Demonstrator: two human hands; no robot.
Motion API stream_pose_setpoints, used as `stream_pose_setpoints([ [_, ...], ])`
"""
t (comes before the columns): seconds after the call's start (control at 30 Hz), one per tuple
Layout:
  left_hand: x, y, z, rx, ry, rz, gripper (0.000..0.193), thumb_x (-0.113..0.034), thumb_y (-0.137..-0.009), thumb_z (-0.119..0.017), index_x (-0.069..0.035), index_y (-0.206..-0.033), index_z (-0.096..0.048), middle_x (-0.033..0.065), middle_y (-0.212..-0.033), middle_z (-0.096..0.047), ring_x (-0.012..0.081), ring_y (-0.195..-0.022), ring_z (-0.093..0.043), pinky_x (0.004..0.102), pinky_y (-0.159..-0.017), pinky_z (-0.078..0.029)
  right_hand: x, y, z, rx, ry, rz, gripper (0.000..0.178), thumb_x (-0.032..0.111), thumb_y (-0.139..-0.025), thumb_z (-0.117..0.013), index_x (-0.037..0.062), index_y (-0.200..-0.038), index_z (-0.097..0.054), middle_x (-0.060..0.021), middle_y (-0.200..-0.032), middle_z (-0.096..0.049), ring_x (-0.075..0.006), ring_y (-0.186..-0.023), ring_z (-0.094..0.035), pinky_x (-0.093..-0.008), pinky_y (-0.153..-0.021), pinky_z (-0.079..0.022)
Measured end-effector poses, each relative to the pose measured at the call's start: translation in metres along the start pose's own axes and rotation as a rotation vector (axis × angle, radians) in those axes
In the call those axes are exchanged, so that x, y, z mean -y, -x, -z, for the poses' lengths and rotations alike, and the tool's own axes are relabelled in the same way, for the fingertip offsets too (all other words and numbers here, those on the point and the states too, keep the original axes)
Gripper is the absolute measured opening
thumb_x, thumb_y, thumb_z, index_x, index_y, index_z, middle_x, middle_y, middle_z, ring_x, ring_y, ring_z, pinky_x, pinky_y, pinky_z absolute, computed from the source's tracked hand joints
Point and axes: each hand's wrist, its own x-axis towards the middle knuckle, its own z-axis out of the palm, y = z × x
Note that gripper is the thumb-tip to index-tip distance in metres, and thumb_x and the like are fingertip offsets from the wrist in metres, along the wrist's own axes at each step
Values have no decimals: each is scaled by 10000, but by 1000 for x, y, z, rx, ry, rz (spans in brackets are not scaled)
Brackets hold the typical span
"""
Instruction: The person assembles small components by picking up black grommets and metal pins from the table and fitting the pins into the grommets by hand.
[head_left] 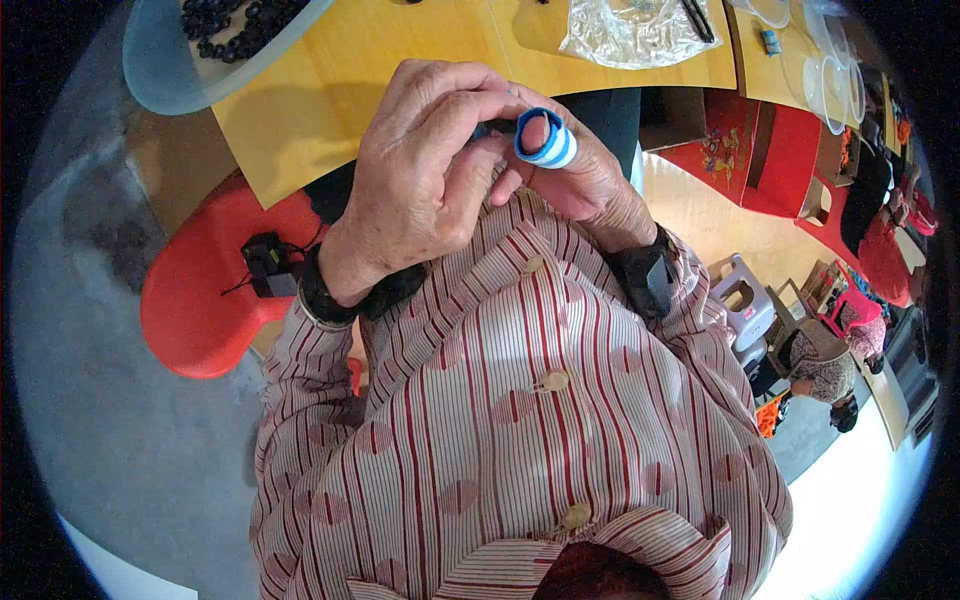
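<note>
My hands meet in front of my chest, near the table's edge. My left hand (425,170) is closed, its thumb and fingers pinched toward the other hand. On the thumb of my right hand (590,180) sits a blue-and-white striped finger cover (556,150), with the thumb tip showing at its opening. The right hand's fingers are curled in against the left's. A small dark piece (490,128) shows between the hands, mostly hidden by the fingers, and I cannot tell what it is. Both wrists wear black bands.
A yellow table (300,120) lies ahead. It bears a translucent basin (165,85) with black bead-like pieces and a clear plastic bag (640,30). To the left stands a red stool (190,290) with a black device (268,265). People and a grey stool (745,300) are at right.
</note>
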Motion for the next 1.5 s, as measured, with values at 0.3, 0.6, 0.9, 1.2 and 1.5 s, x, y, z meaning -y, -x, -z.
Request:
stream_pose_setpoints([
  [0.3,0,-3,-3,-55,28,-108,267,-36,-715,-585,7,-974,-633,144,-1006,-609,297,-930,-572,371,-828,-462,-5,2,-4,-18,-127,26,458,247,-817,-695,66,-1200,-519,-56,-1070,-593,-198,-914,-630,-353,-665,-602],
  [0.6,0,-3,-9,-99,-45,-170,281,-62,-708,-590,11,-977,-624,140,-1001,-603,311,-907,-564,382,-821,-461,-4,5,-11,-23,-109,15,516,321,-802,-710,72,-1205,-506,-51,-1066,-573,-159,-917,-606,-310,-727,-564],
  [0.9,2,-2,-15,-132,-88,-172,332,-91,-664,-636,14,-976,-596,152,-1022,-591,325,-930,-553,400,-835,-449,-5,6,-19,-100,-125,61,479,263,-781,-737,90,-1172,-521,-4,-1010,-582,-115,-929,-575,-268,-822,-484],
  [1.2,9,-1,-21,-143,-36,-106,312,-37,-704,-554,19,-1010,-576,170,-1039,-589,334,-956,-556,395,-862,-447,-9,-1,-23,-241,-186,49,360,214,-801,-716,113,-1109,-558,20,-1002,-597,-105,-954,-578,-284,-870,-473],
  [1.5,12,-2,-23,-142,21,-75,292,5,-712,-532,-6,-1002,-562,140,-1025,-560,325,-932,-528,397,-826,-443,-10,-1,-22,-268,-161,69,393,271,-818,-701,126,-1147,-543,4,-1044,-591,-129,-998,-569,-322,-893,-459],
])
